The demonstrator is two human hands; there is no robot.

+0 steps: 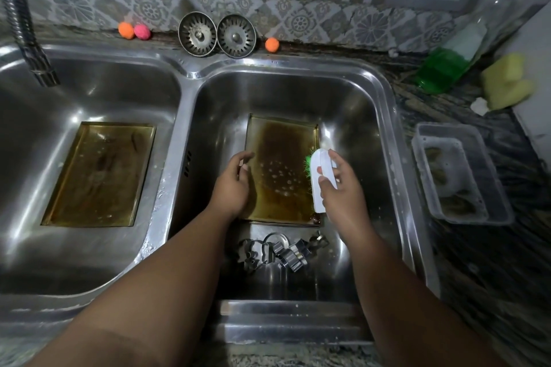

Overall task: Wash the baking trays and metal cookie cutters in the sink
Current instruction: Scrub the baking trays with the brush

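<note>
- Head view showed the left hand (235,185) with fingers curled over the left edge of a stained baking tray (280,152), which lay in the right basin of the sink (190,68).
- The right hand (340,188) gripped a white brush (321,179), its green bristles at the tray's right edge.
- Metal cookie cutters (280,252) lay heaped just beside that tray's near edge.
- A second baking tray (98,176) lay in the left basin.

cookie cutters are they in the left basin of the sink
No, the cookie cutters lie in the right basin, on the near side of the tray that the left hand holds while the right hand grips the brush.
</note>
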